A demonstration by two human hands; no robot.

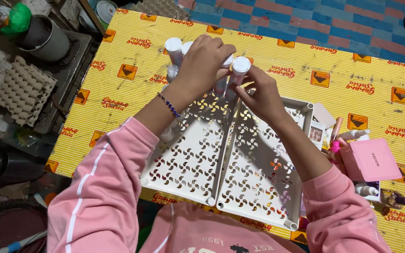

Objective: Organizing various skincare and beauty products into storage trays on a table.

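Observation:
Two white perforated plastic shelf trays lie side by side on the yellow patterned table point(118, 56): a left tray point(188, 159) and a right tray point(263, 173). At their far edge stand several white plastic tubes point(173, 49). My left hand point(202, 58), with a beaded bracelet on its wrist, is closed over the top of one tube. My right hand point(258, 96) grips another white tube point(239, 70) at the far corner of the right tray. Both sleeves are pink.
To the right of the trays lie a pink box point(370, 159), small bottles point(366, 189), a pink tube point(336, 136) and a small card point(316, 133). Left of the table are an egg carton point(24, 89) and a grey pot point(45, 37). Tiled floor lies beyond.

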